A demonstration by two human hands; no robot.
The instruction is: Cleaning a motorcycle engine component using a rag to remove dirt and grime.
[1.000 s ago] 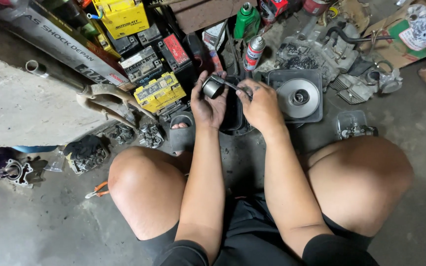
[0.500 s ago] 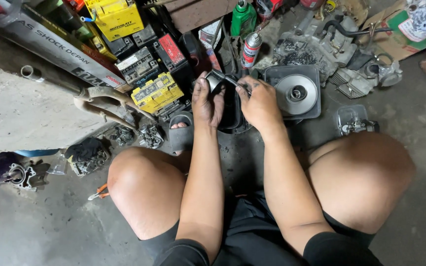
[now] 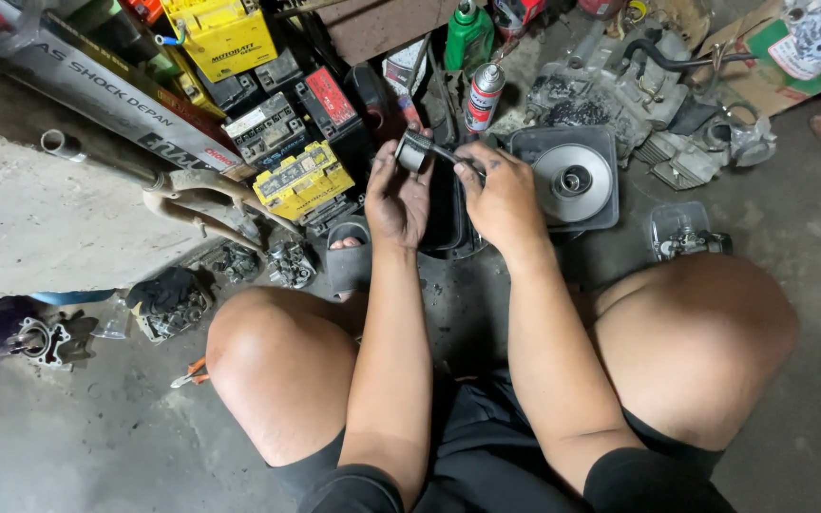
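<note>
I squat on a concrete floor with both knees in view. My left hand [image 3: 397, 195] grips a small dark metal cylinder [image 3: 414, 150], held up over a black tray [image 3: 448, 223]. My right hand [image 3: 498, 190] pinches a thin dark tool [image 3: 448, 154] whose tip reaches into the cylinder's side. Both hands are smeared with grease. Just right of my right hand, a round silver pulley disc [image 3: 572, 180] lies in a dark square tray.
Yellow and black batteries [image 3: 301, 176] are stacked at upper left beside a long metal fork tube [image 3: 97, 81]. A spray can [image 3: 484, 97] and green bottle [image 3: 467, 36] stand behind the hands. Engine parts [image 3: 620, 85] lie upper right. Orange-handled pliers [image 3: 190, 373] rest near my left knee.
Both hands with the cylinder and tool stay together over the black tray; the head camera has drifted slightly. The grip looks the same.
</note>
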